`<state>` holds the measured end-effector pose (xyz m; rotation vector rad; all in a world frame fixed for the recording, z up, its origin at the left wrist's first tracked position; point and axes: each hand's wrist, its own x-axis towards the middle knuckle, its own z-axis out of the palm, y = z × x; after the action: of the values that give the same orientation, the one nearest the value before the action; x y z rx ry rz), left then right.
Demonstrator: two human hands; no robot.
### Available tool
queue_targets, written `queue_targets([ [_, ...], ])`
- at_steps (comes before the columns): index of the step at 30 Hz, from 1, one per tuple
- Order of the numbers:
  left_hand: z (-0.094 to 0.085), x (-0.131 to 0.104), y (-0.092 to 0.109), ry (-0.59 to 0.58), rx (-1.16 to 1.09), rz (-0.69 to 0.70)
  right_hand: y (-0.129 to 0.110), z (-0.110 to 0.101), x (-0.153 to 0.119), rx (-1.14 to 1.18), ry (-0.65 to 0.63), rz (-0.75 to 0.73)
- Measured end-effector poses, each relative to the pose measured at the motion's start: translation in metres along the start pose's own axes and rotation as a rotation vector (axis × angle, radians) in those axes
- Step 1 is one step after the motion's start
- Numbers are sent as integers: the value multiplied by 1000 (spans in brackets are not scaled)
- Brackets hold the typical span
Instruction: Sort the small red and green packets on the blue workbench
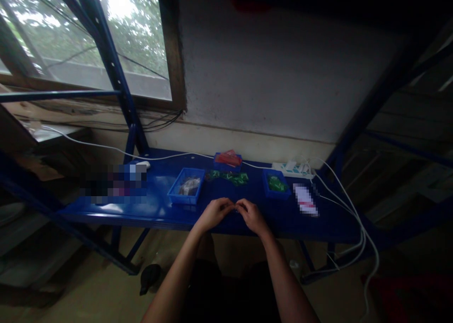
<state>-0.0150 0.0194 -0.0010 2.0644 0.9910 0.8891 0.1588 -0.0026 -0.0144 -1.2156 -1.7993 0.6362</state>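
Observation:
Over the front of the blue shelf, my left hand (216,212) and my right hand (250,214) meet fingertip to fingertip. Both are closed in a pinch; whatever sits between the fingers is too small and dark to make out. Just behind them lie several green plastic packets (238,178) in a loose row. To the left stands a blue tray (172,194) with clear or greyish packets (189,186) in it. On the right, another blue tray (283,194) holds green packets (276,183). A third blue tray (217,163) at the back holds red packets (229,158).
The blue metal shelf (159,214) runs under a window and wall. A white power strip (292,169) lies back right, with white cables (363,233) hanging over the right end. A blurred-out white item (305,200) lies right; more blurred items are left. Blue uprights (120,73) frame both sides.

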Motion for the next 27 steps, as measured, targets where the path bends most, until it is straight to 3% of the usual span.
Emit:
queue_targets([
  [14,0,0,4,-10,34,-18,-7,0,-1,-109,39,-30],
  [27,-2,-1,9,8,-25,-45,-10,-5,0,27,6,16],
])
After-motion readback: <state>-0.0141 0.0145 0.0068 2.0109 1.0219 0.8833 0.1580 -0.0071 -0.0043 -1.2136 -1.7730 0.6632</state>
